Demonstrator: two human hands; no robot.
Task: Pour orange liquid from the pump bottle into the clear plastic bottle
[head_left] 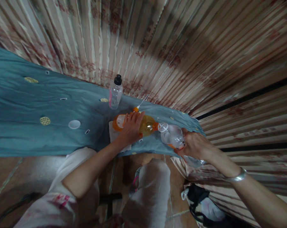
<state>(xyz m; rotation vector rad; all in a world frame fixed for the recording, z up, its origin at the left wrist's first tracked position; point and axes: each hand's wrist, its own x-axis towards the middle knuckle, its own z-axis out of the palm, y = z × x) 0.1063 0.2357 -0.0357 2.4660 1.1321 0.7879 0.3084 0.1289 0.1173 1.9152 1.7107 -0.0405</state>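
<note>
My left hand (132, 126) is wrapped over an orange bottle (148, 125) of yellow-orange liquid, tipped on its side with its neck pointing right. My right hand (193, 144) grips a clear plastic bottle (173, 135), also tilted over, its wide mouth facing left. The two bottle mouths meet or nearly meet; whether liquid passes between them I cannot tell. A white cloth or paper (114, 134) lies partly under the orange bottle. Just behind my left hand is a small orange item with a white nozzle (136, 108).
On the blue cloth surface (57, 136) stand a clear bottle with a black cap (116, 93) and, further left, a white round lid (74, 124). Pleated curtains (133, 47) hang behind and right. A black bag (200, 202) sits on the floor at lower right.
</note>
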